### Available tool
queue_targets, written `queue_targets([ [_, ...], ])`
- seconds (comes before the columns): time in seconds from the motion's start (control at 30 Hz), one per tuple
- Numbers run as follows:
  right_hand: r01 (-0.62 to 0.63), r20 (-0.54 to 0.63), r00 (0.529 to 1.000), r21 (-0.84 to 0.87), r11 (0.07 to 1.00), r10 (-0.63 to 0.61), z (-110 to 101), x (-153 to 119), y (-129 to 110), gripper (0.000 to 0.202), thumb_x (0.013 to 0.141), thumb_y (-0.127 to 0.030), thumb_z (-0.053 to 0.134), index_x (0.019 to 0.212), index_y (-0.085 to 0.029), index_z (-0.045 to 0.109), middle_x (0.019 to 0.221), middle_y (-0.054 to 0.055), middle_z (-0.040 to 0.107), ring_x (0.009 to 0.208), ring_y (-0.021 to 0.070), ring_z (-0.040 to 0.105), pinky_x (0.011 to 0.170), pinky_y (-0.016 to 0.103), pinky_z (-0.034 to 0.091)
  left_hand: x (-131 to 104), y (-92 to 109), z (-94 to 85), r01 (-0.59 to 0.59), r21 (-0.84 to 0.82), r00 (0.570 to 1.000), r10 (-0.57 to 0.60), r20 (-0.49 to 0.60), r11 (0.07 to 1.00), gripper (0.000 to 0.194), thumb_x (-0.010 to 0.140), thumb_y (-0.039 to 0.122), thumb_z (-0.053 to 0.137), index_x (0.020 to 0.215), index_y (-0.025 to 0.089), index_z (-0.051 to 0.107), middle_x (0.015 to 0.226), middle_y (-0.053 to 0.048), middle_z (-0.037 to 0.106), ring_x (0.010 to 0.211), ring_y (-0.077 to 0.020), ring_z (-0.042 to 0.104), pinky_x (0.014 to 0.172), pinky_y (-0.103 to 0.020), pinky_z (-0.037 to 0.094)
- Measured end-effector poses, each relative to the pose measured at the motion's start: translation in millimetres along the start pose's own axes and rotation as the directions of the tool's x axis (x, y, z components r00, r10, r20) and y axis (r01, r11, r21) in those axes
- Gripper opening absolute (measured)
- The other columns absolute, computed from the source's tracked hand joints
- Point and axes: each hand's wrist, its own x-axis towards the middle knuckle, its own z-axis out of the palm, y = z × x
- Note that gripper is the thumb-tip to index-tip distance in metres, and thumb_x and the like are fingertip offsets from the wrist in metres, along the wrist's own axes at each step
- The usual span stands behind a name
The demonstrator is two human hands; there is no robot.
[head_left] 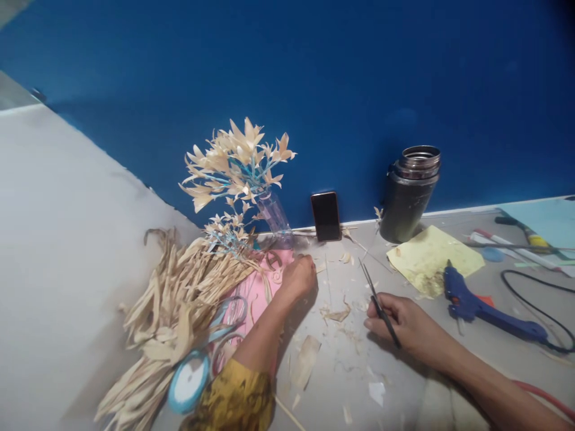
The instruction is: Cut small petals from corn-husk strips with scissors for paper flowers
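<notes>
My left hand (300, 276) is closed in a fist at the right edge of a pink sheet (256, 293). Whatever its fingers hold, if anything, is hidden. In my right hand (402, 320) is a pair of dark tweezers (381, 311), tips pointing up and away from me. Between the hands, dry husk scraps (336, 312) and a larger flat husk piece (306, 361) lie on the table (359, 374). Behind my left hand, pale husk flowers (240, 152) on blue stems stand in a clear bottle (275, 218). Smaller flowers (231, 230) rest beside it.
A bundle of dry husks (179, 305) and a blue-rimmed roll (188, 382) lie left. A phone (326, 216) leans on the blue wall. At right are a dark open flask (409, 197), yellow paper (438, 254), a blue glue gun (489, 314) and its black cord (530, 275).
</notes>
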Motion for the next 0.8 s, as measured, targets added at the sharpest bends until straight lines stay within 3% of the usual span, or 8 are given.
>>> queue_targets([
  [0.2,0.023,-0.004,1.000,0.007,1.000,-0.023,-1,0,-1,0.020,0.073,-0.037,0.067,0.073,-0.020,0.056,0.057,-0.005,0.051,0.052,0.0124,0.047,0.048,0.023,0.035,-4,-2,-0.4,0.033,-0.034,0.999,-0.034,-0.016,0.999,0.012,0.085,0.025,0.053,0.088,0.019,0.062,0.088,-0.009,0.069,0.081,-0.0215,0.063,0.068,-0.030,0.039],
  [0.33,0.052,0.014,0.999,-0.007,0.999,-0.052,-2,1,2,0.019,0.074,-0.034,0.067,0.074,-0.019,0.057,0.058,-0.006,0.049,0.053,0.0112,0.043,0.048,0.022,0.034,-3,1,4.2,0.042,-0.070,0.999,-0.043,-0.020,0.997,0.007,0.081,0.018,0.055,0.077,0.017,0.060,0.085,-0.011,0.068,0.076,-0.0212,0.061,0.066,-0.030,0.037],
  [0.43,0.065,0.008,0.998,0.033,0.997,-0.066,-3,2,3,0.021,0.073,-0.035,0.070,0.074,-0.018,0.058,0.058,-0.006,0.050,0.053,0.0114,0.044,0.049,0.023,0.034,-12,8,-2.4,-0.004,-0.134,0.999,-0.002,-0.045,0.991,0.011,0.083,0.014,0.049,0.077,0.017,0.058,0.077,-0.008,0.065,0.072,-0.0190,0.058,0.065,-0.029,0.037],
  [0.53,0.057,-0.072,0.996,0.092,0.994,-0.050,-5,1,-4,0.023,0.072,-0.038,0.071,0.080,-0.019,0.059,0.062,-0.003,0.057,0.058,0.0142,0.051,0.053,0.025,0.040,-34,19,-11.3,-0.107,-0.238,0.994,0.096,-0.060,0.965,0.009,0.084,0.018,0.049,0.080,0.018,0.057,0.076,-0.003,0.064,0.072,-0.0162,0.057,0.065,-0.026,0.039],
  [0.67,0.022,-0.224,0.974,0.190,0.982,0.021,-10,-3,-17,0.034,0.070,-0.043,0.072,0.090,-0.018,0.062,0.074,0.003,0.067,0.069,0.0192,0.059,0.064,0.029,0.047,-65,40,-10.9,-0.216,-0.472,0.973,0.227,-0.036,0.854,0.007,0.082,0.024,0.054,0.078,0.019,0.056,0.075,0.001,0.062,0.069,-0.0132,0.055,0.062,-0.023,0.040],
  [0.8,0.037,-0.258,0.966,0.233,0.972,0.025,-12,-4,-19,0.035,0.066,-0.042,0.075,0.089,-0.018,0.062,0.069,-0.001,0.062,0.062,0.0157,0.054,0.060,0.027,0.042,-82,57,-5.2,-0.116,-0.757,0.967,0.247,0.062,0.643,0.011,0.076,0.023,0.062,0.085,0.017,0.058,0.070,0.002,0.057,0.061,-0.0105,0.051,0.057,-0.022,0.037],
])
